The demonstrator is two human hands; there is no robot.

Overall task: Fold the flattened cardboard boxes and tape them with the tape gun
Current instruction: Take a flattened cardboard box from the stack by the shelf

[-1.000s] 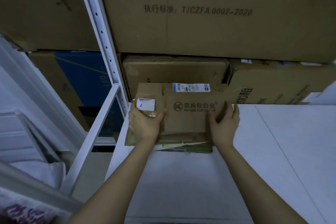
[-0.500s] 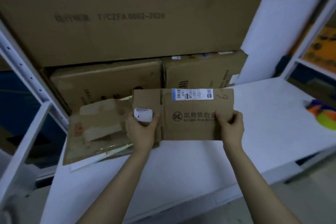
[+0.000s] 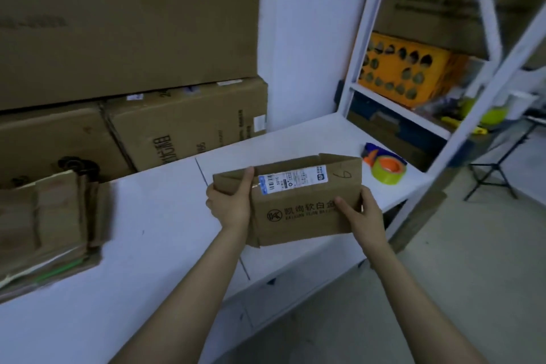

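Left hand (image 3: 229, 207) and right hand (image 3: 362, 213) each grip one short end of the cardboard box (image 3: 301, 216), thumbs on the printed front and fingers behind. It is held just above the white shelf board (image 3: 147, 230), its top parted into a narrow opening with nothing visible inside. Judgement: light, stiff across panels, pliant at creases, not slippery; grip the end creases, not the loose flaps. Farther off, the flattened boxes (image 3: 50, 221) lie stacked at left and the tape gun (image 3: 385, 170) sits near the box at right; the closed cartons (image 3: 183, 124) and the orange crate (image 3: 404, 74) hide their contents.
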